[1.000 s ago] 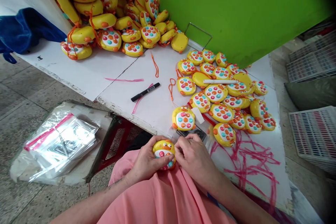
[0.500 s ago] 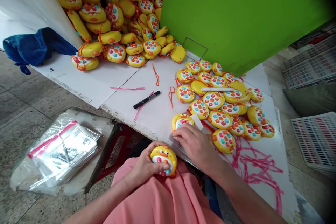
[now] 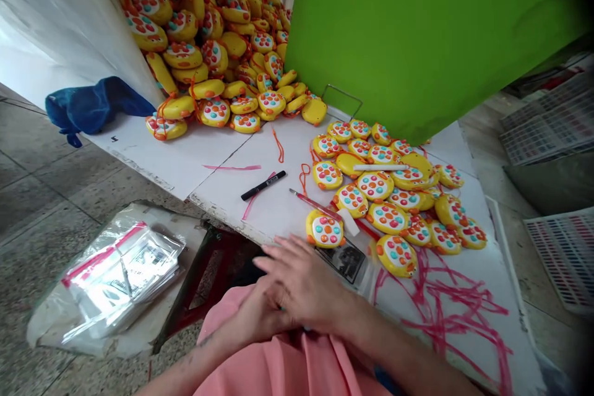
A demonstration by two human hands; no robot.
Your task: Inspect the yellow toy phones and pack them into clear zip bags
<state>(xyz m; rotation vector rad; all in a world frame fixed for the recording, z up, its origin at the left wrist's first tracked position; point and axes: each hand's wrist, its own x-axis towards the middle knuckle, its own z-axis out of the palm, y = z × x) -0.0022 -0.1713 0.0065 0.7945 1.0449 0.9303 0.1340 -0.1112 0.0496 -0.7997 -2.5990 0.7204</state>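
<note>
My left hand [image 3: 264, 317] is low over my lap, curled around a yellow duck-shaped toy that is now almost wholly hidden. Only a speck of teal shows between the hands. Across it lies my right hand [image 3: 309, 281], its fingers stretched out to the left over the toy and the left hand. Just beyond the fingers, another duck toy [image 3: 325, 229] with coloured buttons rests face up at the table edge. A thin red-handled brush [image 3: 315, 204] lies behind that toy, its handle end by a white block [image 3: 348, 223]. A clear bag [image 3: 346, 260] with a dark print is partly under my right wrist.
Several duck toys [image 3: 387, 218] cover the right of the table [image 3: 223, 192], a white pen [image 3: 380, 167] on top. A large heap [image 3: 232, 43] fills the back left beside a green panel [image 3: 394, 31]. Also here: a black marker [image 3: 263, 185], pink strips [image 3: 445, 297], plastic bags [image 3: 130, 266].
My right hand has come from the toy at the table edge down to my left hand, covering its toy. The brush and printed bag now show. The view has shifted slightly.
</note>
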